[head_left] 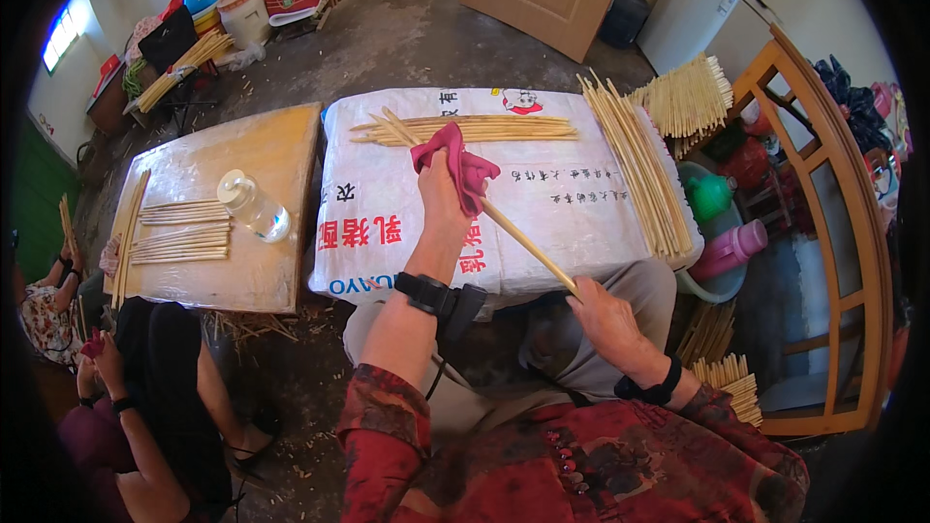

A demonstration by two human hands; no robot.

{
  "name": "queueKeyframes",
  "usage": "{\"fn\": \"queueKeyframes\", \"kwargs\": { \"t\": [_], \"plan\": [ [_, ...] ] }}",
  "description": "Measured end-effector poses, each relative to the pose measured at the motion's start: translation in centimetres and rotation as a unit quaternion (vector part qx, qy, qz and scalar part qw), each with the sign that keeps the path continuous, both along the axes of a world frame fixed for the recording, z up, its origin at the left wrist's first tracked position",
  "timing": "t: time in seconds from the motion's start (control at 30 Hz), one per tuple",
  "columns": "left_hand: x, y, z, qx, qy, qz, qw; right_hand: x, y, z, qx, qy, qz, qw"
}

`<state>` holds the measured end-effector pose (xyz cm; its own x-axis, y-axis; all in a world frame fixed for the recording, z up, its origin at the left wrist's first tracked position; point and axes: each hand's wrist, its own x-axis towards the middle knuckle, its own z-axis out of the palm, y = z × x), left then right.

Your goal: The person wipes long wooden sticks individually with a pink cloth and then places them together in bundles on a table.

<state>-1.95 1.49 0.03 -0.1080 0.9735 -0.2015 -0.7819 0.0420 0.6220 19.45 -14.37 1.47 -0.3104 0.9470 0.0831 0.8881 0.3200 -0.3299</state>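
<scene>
My left hand (442, 185) grips a maroon cloth (454, 152), which is folded around a pale wooden stick (530, 243). The stick's near end is in my right hand (607, 319), close to my knee. Past the cloth, stick tips (396, 127) slant away over a row of similar sticks (501, 128) lying crosswise. Whether those tips belong to one stick or more is hard to tell. Under both lies a white printed woven sack (407, 192) covering the table before me. A long bundle of thin sticks (639, 167) rests along the table's right edge.
At left, a plastic-wrapped board table (269, 138) bears stick rows (182, 241) and a clear bottle (254, 207). Two people sit there, one's hands (102, 363) holding maroon cloth. A stick stack (683, 98), basin (726, 280) and wooden frame (835, 232) crowd the right.
</scene>
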Motion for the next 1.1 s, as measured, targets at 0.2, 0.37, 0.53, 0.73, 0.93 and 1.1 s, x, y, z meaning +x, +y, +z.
{"fn": "queueKeyframes", "kwargs": {
  "t": [0.2, 0.37, 0.53, 0.73, 0.93, 1.1],
  "plan": [
    [0.2, -0.5, -0.9, 0.008, -0.04, -0.031, 0.999, 0.8, -1.6, 1.0, -0.207, 0.223, -0.005, 0.953],
    [0.7, -1.1, -0.3, 0.072, -0.125, -0.027, 0.989, 1.5, -2.0, 1.4, -0.436, 0.398, -0.054, 0.806],
    [1.1, -1.1, -0.3, 0.07, -0.074, -0.012, 0.995, 2.3, -3.4, 0.1, -0.144, 0.18, -0.021, 0.973],
    [1.0, -0.9, -0.9, 0.068, -0.086, -0.003, 0.994, 2.7, -5.5, 0.7, -0.243, 0.267, -0.06, 0.931],
    [-0.1, 0.0, -2.1, 0.113, -0.081, -0.003, 0.99, 4.0, -6.2, -0.1, -0.32, 0.316, -0.059, 0.891],
    [1.5, -1.1, -2.4, 0.111, -0.085, -0.032, 0.99, 1.6, -3.1, 1.6, -0.391, 0.402, -0.086, 0.823]
  ]
}}
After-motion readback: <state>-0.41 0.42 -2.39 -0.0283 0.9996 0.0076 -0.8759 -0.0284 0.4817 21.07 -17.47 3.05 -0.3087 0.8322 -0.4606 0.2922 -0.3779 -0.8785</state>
